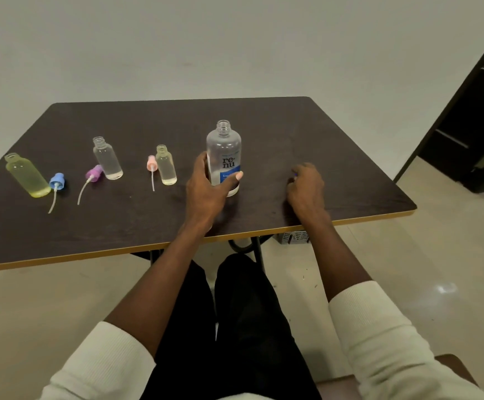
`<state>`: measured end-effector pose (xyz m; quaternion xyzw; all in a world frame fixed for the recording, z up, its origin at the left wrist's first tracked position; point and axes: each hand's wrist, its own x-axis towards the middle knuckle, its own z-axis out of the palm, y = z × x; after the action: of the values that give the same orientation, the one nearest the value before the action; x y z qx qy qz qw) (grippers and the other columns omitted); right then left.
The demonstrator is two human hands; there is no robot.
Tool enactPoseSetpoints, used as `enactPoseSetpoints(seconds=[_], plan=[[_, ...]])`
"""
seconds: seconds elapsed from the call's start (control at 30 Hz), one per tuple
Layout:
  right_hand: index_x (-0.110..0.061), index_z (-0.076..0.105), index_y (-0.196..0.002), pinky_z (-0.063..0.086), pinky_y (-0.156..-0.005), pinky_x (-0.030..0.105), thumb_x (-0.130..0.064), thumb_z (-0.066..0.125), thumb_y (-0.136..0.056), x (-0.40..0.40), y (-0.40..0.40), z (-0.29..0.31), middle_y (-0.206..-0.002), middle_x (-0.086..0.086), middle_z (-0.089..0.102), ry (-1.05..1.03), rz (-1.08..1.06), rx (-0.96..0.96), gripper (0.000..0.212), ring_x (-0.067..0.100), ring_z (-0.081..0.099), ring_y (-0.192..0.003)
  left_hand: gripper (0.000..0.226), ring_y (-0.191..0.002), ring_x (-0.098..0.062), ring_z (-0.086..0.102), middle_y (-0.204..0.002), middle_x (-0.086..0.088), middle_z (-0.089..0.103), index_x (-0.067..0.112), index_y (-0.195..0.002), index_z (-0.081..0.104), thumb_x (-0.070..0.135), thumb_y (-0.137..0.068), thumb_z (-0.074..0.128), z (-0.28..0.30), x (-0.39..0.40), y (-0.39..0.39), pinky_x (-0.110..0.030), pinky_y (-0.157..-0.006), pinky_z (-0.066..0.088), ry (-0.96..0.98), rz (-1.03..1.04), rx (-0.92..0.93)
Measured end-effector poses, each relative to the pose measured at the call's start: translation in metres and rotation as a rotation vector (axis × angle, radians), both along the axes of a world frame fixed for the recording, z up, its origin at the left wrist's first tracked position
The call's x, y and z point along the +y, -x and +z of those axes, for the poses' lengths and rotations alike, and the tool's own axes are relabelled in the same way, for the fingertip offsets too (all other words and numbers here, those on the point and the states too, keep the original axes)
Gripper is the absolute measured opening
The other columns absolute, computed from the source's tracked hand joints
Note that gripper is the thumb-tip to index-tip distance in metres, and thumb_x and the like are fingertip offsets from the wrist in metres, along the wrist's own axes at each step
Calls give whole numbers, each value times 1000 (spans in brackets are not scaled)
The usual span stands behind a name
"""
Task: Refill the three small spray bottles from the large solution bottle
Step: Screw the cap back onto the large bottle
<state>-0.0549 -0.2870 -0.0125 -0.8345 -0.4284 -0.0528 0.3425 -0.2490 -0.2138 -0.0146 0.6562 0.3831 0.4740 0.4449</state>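
Three small spray bottles stood uncapped on the dark worktop [263, 116] in my head view, and I judged the pouring step had not begun. The yellowish bottle [28, 176] was farthest left with the blue spray head [58, 181] just beside it; the clear bottle [107, 158] stood next with the purple spray head [94, 173] at its base; the pale bottle [166, 165] had the pink spray head [151, 163] close against its left side. Each seemed to hold only a shallow layer of liquid, though I could not read the levels surely.

My left hand [206, 186] was curled round the lower body of the large solution bottle [224, 157], thumb across the blue label, the bottle upright and open at the neck. My right hand [307, 186] rested on the worktop well to the right, fingers loosely bent; something small and blue showed at its fingertips, possibly the cap, but I could not tell whether it was held.

Next, I reckoned, came lifting the large bottle to the pale one nearest it and tipping slowly into that narrow neck.
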Motion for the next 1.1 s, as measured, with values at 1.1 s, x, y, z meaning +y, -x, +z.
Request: enactPoseSetpoints(seconds=[1.1], plan=[[-17,69,-121,50,-94,18,-9,64,-91,121,37,109,-118,-3,70,-223,547,358,31,4,63,-107,72,-119,-14,62,-131,1,61,22,-136,40,32,-80,85,10,90,-37,-31,-97,55,15,-107,89]])
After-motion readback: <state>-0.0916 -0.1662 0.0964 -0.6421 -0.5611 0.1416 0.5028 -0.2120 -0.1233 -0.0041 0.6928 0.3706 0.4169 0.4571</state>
